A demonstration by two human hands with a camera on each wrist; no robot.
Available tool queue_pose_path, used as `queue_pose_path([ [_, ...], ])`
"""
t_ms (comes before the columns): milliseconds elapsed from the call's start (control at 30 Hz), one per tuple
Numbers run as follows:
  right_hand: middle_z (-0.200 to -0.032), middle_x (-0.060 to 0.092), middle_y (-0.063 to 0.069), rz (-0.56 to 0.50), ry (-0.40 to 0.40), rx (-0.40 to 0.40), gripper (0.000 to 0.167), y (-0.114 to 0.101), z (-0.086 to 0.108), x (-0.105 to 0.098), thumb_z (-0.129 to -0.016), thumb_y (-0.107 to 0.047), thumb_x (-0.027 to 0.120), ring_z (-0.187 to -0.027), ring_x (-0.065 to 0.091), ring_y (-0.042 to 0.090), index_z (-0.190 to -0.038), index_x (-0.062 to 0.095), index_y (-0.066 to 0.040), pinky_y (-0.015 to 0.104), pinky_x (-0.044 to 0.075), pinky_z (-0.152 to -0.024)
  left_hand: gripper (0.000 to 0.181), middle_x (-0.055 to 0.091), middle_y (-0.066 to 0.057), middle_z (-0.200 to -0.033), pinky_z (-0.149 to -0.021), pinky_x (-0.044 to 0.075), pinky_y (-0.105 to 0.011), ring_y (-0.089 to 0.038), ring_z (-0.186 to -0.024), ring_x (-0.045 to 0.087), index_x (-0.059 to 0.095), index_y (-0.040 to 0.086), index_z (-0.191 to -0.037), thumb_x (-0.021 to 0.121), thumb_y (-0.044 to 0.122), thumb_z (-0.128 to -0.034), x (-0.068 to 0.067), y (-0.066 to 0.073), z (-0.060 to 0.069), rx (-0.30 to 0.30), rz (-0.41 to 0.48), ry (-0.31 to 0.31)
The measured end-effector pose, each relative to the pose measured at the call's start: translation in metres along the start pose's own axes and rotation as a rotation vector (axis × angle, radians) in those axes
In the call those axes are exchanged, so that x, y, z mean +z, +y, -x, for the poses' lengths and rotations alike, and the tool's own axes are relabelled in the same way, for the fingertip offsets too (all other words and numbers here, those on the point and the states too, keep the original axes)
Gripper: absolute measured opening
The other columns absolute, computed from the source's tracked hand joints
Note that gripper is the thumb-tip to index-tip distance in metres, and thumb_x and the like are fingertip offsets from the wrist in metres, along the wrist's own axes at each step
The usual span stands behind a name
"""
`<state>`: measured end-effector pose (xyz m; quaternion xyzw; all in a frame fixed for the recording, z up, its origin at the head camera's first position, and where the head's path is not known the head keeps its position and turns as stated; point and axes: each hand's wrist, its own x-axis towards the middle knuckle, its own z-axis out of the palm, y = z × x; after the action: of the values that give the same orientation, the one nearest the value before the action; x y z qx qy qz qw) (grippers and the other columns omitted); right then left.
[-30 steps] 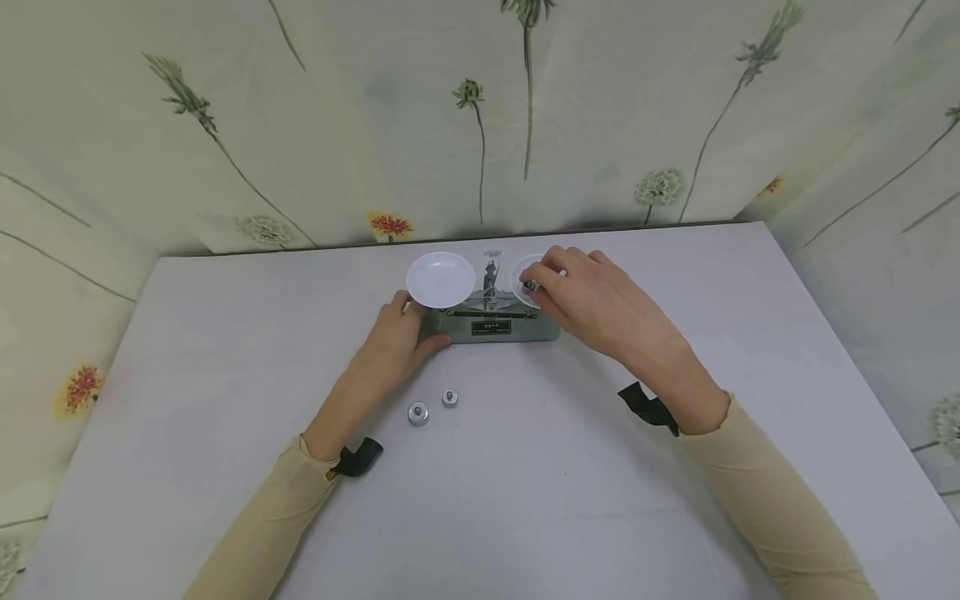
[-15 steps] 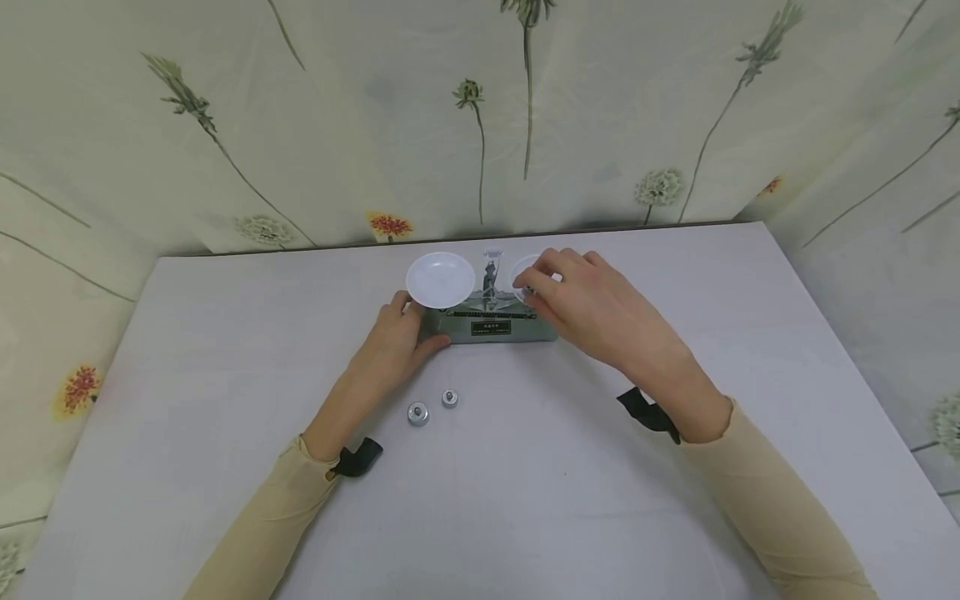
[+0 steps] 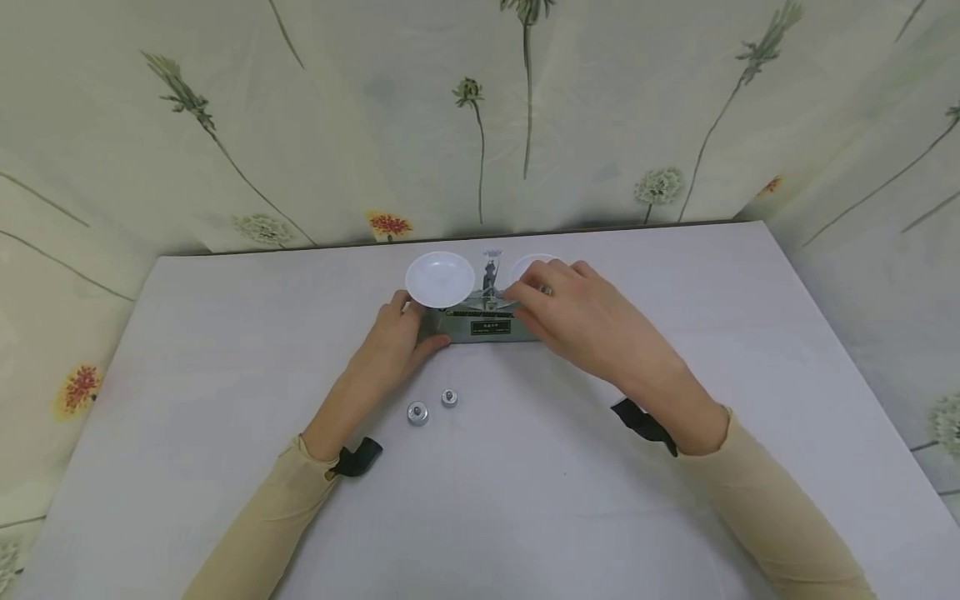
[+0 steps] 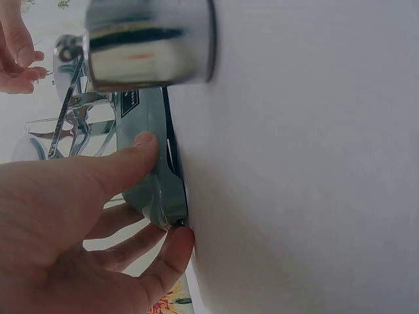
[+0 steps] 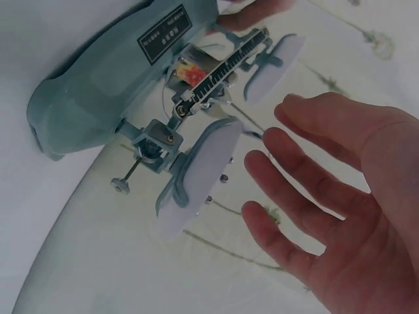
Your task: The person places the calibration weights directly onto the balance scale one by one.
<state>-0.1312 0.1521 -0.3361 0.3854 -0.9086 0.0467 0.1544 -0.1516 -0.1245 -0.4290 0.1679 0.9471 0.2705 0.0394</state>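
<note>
Good handling here starts with the base of the balance scale (image 3: 491,338), which stands toward the far edge of the white tabletop (image 3: 525,500). The left hand (image 3: 393,342) grips the scale's left end, its thumb on the front face and its fingers round the side; a light, even hold seems wise, since any push could travel up into the left pan (image 3: 439,280), which sits bare above that hand.

The right hand (image 3: 581,321) is empty and relaxed — its fingers are spread and slightly bent, apart from the scale in the right wrist view. Small metal knobs (image 5: 224,178), probably the tops of weights, show above the rim of the right pan (image 5: 196,183). The hand would do best to come away without brushing that pan or the graduated beam (image 5: 226,72) along the scale's front, so the arms can settle. Whether the scale is level cannot be told from these views.

On the near side of the scale, left of its middle, stand a larger weight (image 3: 417,413) and, just beside it, a smaller weight (image 3: 449,398), both upright.

Compared with a second ago, the right hand sits farther left and nearer the scale's middle — it now hides the right end of the base, and no metal shows at its fingertips. The left hand and the two loose weights keep their places.
</note>
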Motion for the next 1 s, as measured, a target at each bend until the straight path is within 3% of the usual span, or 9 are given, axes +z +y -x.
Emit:
queue_pose_path([
  [667, -0.109, 0.071, 0.005, 0.033, -0.015, -0.072, 0.020, -0.017, 0.002, 0.005, -0.098, -0.016, 0.081, -0.096, 0.070, 0.023, -0.116, 0.073, -0.013, 0.037, 0.055, -0.079, 0.076, 0.050, -0.029, -0.157, -0.120, 0.050, -0.059, -0.049, -0.140, 0.055, 0.044, 0.001, -0.160, 0.078, 0.034, -0.1008, -0.001, 0.001, 0.001, 0.008, -0.008, 0.009],
  [833, -0.112, 0.071, 0.004, -0.006, -0.054, -0.091, 0.022, -0.022, 0.001, 0.009, -0.096, -0.018, 0.083, -0.102, 0.071, 0.025, -0.116, 0.074, -0.015, 0.040, 0.057, -0.088, 0.077, 0.048, -0.028, -0.158, -0.121, 0.049, -0.059, -0.049, -0.142, 0.054, 0.042, 0.001, -0.162, 0.077, 0.034, -0.1012, -0.001, 0.001, 0.000, -0.007, -0.009, -0.004],
  [1000, -0.112, 0.071, 0.004, -0.004, -0.092, -0.101, 0.024, -0.026, 0.002, 0.013, -0.096, -0.020, 0.084, -0.103, 0.070, 0.024, -0.117, 0.074, -0.016, 0.040, 0.057, -0.089, 0.078, 0.048, -0.028, -0.159, -0.121, 0.049, -0.058, -0.048, -0.143, 0.054, 0.042, 0.001, -0.162, 0.078, 0.033, -0.1010, -0.002, 0.002, 0.001, -0.011, -0.007, -0.005],
])
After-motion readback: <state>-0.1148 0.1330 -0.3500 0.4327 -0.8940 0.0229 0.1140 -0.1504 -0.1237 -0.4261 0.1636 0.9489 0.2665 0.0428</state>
